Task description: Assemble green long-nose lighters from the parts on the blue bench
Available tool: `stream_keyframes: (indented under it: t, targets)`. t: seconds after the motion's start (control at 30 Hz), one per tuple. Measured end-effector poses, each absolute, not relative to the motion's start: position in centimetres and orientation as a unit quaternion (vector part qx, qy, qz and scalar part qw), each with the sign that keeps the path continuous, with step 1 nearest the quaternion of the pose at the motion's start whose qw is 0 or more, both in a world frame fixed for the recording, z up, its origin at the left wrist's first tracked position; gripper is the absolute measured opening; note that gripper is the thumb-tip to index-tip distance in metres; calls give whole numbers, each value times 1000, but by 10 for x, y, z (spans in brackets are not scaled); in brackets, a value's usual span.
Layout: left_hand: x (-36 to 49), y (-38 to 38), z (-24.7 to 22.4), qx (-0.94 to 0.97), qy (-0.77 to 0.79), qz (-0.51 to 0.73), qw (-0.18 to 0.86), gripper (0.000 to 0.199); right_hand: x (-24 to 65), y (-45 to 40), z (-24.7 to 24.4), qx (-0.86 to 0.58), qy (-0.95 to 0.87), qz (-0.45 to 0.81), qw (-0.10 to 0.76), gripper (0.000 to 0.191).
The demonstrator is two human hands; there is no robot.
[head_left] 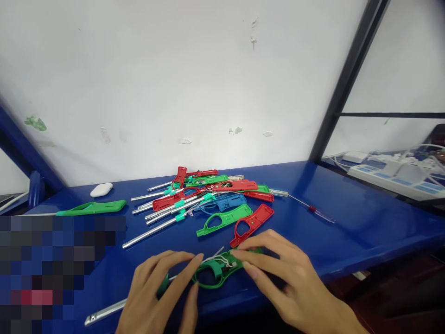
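A green half shell (210, 284) with a round trigger opening lies at the table's front edge, holding a dark green trigger (216, 268) and white wires (225, 260). My left hand (163, 290) is curved over the shell's left end and the silver tube (106, 313), its thumb and index finger on either side of the shell's rim. The tube sticks out to the lower left. My right hand (285, 278) grips the shell's right end, fingertips near the wires and thumb at the lower side.
Behind the hands lie several silver tubes (149, 234), with red (255, 222), green (225, 219) and blue (225, 203) shells. A green lighter (93, 208) and white case (101, 189) are left. A screwdriver (323, 215) lies right, before a power strip (396, 181).
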State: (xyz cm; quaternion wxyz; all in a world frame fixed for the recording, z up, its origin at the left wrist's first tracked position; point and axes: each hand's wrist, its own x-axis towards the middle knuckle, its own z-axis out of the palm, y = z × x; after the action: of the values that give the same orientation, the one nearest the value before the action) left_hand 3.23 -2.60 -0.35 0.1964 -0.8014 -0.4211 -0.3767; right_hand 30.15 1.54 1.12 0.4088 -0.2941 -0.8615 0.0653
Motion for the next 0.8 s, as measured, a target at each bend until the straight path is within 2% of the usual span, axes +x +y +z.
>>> stream_keyframes:
  t: [0.07,0.17,0.27,0.4,0.8]
  targets:
    - [22,-25,-5,-798,-419,-370,226,36,302,14,14,-306,-885,43,350,35]
    - [8,-23,-6,-788,-462,-334,233,25,301,13,17,-308,-921,0,238,57]
    - [3,-23,-3,-785,-470,-327,236,26,298,14,20,-298,-935,-33,190,66]
    - [5,-22,5,-795,-464,-328,210,30,297,16,22,-284,-941,-25,181,55]
    - [23,-21,1,-798,-454,-341,202,29,298,15,21,-252,-934,18,252,36]
